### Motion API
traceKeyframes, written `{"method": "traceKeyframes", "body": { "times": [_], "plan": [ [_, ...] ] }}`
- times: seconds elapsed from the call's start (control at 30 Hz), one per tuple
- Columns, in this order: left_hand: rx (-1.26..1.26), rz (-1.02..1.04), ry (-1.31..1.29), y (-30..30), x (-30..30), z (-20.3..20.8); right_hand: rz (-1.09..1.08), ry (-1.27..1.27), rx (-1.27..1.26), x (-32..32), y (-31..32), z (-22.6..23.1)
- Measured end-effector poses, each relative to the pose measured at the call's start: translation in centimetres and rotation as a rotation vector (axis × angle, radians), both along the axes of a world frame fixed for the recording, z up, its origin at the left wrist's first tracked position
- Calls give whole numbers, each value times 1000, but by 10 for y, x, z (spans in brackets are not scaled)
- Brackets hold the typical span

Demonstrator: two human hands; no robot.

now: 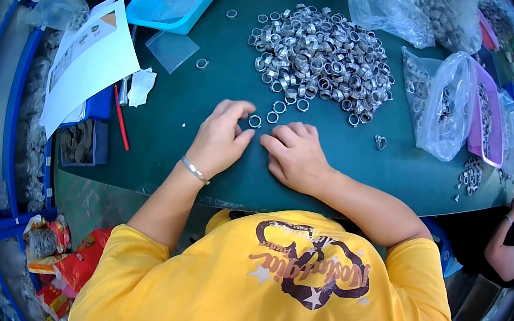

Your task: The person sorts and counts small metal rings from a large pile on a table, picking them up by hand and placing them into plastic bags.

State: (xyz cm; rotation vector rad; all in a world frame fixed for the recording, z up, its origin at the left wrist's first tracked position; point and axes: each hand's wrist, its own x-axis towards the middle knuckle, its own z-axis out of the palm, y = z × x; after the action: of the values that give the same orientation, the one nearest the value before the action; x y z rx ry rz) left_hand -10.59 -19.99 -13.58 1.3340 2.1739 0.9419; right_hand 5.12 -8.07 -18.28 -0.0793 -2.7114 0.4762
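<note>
Metal rings, silver and band-shaped, lie in a large heap (321, 53) on the green tabletop. A loose ring (255, 121) lies in the gap between the index finger and thumb of my left hand (218, 138), whose fingers are bent but apart. Two more rings, a second ring (272, 117) and a third ring (279, 107), lie just right of it. My right hand (299, 158) rests on the table nearer to me, its fingers curled in; their tips and anything under them are hidden. A bracelet circles my left wrist.
A blue tray (182, 0) stands at the far left, near a paper sheet (91, 59) and a red pen (121, 117). Clear plastic bags (447, 107) of rings and a purple basket (491, 121) line the right side. Another person's arm (505, 244) shows at lower right.
</note>
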Motion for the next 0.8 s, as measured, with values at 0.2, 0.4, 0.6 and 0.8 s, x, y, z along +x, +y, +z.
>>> {"method": "traceKeyframes", "body": {
  "times": [0.2, 0.4, 0.6, 0.8],
  "plan": [
    [11, -92, 400, 27, 11, -25, -11, 4, 33, 36, 16, 15],
    [73, -198, 286, 32, 16, -27, 76, 58, 22, 64, 34, 7],
    [125, -178, 53, 37, 31, -19, -93, 304, -132, 70, 49, 6],
    [272, -257, -113, 70, 64, 2, -726, 801, 191, 119, 144, 81]
  ]
}}
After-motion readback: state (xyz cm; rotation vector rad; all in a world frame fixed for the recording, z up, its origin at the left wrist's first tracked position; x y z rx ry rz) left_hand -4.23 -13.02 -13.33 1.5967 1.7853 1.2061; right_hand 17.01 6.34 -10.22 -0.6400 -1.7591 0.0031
